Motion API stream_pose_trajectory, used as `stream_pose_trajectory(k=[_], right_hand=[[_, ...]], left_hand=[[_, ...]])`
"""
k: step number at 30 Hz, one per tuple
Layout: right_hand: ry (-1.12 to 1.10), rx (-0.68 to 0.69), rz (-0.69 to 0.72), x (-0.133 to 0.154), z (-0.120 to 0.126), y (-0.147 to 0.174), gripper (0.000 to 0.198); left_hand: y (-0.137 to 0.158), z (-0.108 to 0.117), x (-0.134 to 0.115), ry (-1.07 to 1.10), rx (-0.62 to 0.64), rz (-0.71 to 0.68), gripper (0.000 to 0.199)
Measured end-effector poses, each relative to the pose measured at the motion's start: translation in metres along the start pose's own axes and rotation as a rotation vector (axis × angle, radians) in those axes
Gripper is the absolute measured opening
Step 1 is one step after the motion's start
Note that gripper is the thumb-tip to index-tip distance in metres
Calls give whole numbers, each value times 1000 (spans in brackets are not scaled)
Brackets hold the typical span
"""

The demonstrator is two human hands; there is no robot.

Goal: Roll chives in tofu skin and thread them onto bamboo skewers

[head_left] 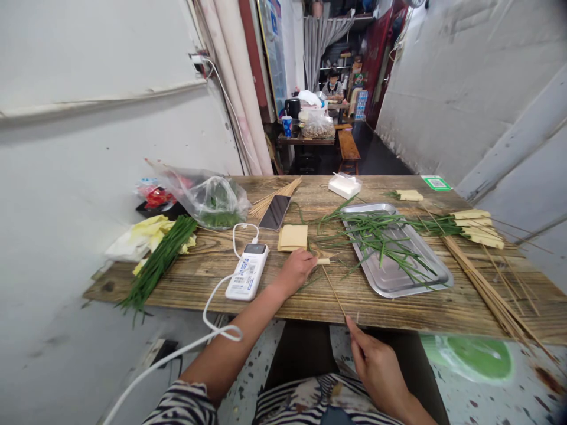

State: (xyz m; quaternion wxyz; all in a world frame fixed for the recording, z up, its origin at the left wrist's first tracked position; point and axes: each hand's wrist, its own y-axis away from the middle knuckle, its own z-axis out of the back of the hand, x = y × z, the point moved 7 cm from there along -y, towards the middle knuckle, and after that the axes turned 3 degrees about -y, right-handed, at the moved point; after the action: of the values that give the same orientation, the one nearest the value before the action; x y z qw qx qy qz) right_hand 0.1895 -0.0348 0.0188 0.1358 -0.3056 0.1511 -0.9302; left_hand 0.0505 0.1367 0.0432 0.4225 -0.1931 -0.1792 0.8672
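Observation:
My left hand (297,270) rests on the wooden table (283,295) and pinches a small rolled piece of tofu skin (323,261). My right hand (376,365) is below the table's front edge and holds the near end of a thin bamboo skewer (333,289), whose far tip meets the roll. A stack of tofu skin squares (293,236) lies just beyond my left hand. A metal tray (394,273) with loose green chives (376,233) sits to the right.
A power bank (247,271) with a white cable and a phone (275,212) lie left of centre. A chive bundle (159,262), plastic bags (208,200), loose skewers (491,289) and finished rolls (478,227) crowd the table ends. A person sits far behind.

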Motion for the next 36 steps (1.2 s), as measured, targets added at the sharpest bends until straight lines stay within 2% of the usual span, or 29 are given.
stream_pose_trajectory(k=[11, 20, 29, 36], right_hand=[[-7, -22, -17, 3, 3, -4, 42], [28, -36, 61, 14, 15, -1, 42], [4, -36, 20, 7, 8, -6, 41], [17, -42, 39, 9, 9, -6, 40]], left_hand=[[0, 0, 0, 20, -8, 7, 33], [-1, -1, 0, -11, -5, -4, 33], [0, 0, 0, 11, -16, -8, 30], [0, 0, 0, 1, -21, -11, 30]])
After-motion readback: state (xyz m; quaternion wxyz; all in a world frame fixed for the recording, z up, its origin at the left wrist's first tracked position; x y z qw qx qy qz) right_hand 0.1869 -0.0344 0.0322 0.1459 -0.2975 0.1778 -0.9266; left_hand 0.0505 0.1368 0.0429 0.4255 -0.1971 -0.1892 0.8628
